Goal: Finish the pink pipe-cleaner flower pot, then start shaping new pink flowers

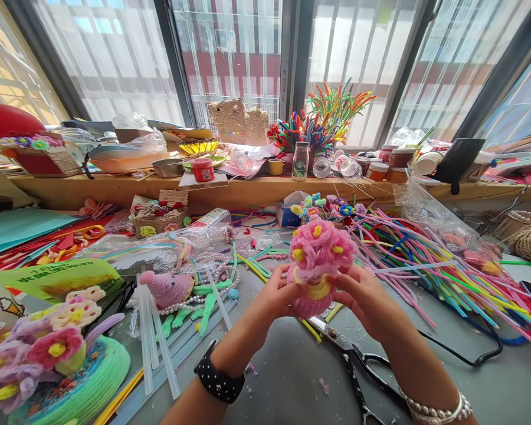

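Between both hands, above the middle of the grey table, is a small pink flower pot (313,301) made of fuzzy pipe cleaners with a yellow band. Pink flowers (322,243) with yellow centres fill its top. My left hand (277,293) grips its left side, fingers curled around it. On the opposite side my right hand (357,295) has its fingers pressed against the pot and the lower flowers. Beneath the hands lie black-handled scissors (349,348), their blades partly hidden behind the pot and hand.
Clear glue sticks (153,336) and a pink knitted piece (168,288) lie at left. A green pot of fuzzy flowers (101,378) stands front left. Loose pipe cleaners (407,265) spread across the right. Jars, a glass bottle (300,162) and a bowl (168,167) line the back ledge.
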A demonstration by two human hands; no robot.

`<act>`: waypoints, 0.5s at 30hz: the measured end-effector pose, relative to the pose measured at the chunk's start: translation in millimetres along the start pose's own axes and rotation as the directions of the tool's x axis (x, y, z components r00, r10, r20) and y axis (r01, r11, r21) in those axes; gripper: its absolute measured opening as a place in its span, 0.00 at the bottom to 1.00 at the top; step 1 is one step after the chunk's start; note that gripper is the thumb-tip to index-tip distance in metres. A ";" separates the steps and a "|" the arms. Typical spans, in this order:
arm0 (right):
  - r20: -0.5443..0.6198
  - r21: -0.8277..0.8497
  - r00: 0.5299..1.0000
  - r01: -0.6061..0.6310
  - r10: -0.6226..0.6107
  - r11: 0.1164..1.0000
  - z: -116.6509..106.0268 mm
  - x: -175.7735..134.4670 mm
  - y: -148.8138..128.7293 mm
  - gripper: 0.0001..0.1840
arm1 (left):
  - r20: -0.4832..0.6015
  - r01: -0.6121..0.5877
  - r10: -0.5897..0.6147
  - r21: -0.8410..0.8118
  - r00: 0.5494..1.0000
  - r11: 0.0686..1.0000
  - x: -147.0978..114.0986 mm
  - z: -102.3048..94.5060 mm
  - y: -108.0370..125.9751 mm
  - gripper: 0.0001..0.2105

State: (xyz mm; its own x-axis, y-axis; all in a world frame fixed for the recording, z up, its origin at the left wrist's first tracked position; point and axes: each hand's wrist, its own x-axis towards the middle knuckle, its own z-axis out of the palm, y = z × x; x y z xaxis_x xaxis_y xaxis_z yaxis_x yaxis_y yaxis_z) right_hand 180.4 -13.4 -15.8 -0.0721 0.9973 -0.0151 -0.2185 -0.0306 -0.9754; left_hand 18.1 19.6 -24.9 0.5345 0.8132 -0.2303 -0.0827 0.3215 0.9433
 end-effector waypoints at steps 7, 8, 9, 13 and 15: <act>-0.108 0.032 0.992 0.065 -0.061 0.997 1.7 -0.4 -1.4 0.16 | -0.082 -0.051 0.031 -0.251 0.996 0.967 -5.2 2.8 7.6 0.30; -0.133 0.030 0.989 0.069 -0.064 0.997 2.6 -0.2 -1.4 0.15 | -0.074 -0.054 0.035 -0.276 0.997 0.960 -5.9 3.5 8.8 0.28; -0.160 0.028 0.985 0.070 -0.065 0.997 3.5 0.0 -1.3 0.15 | -0.054 -0.055 0.041 -0.294 0.998 0.954 -6.6 4.4 9.9 0.25; -0.204 0.032 0.977 0.067 -0.059 0.997 6.6 0.1 -1.1 0.16 | 0.029 -0.093 0.105 -0.285 0.994 0.954 -8.8 8.2 11.6 0.17; -0.188 0.046 0.981 0.063 -0.054 0.997 7.9 -0.5 -1.5 0.16 | 0.026 -0.116 0.128 -0.262 0.991 0.958 -8.7 8.6 10.8 0.16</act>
State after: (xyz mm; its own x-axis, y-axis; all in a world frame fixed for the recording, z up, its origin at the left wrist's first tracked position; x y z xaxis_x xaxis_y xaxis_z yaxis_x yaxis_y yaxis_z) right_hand 173.1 -14.5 -12.6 0.1244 0.9922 -0.0039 -0.2676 0.0297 -0.9631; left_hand 19.9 11.8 -10.7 0.5413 0.8346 -0.1018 -0.3615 0.3403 0.8681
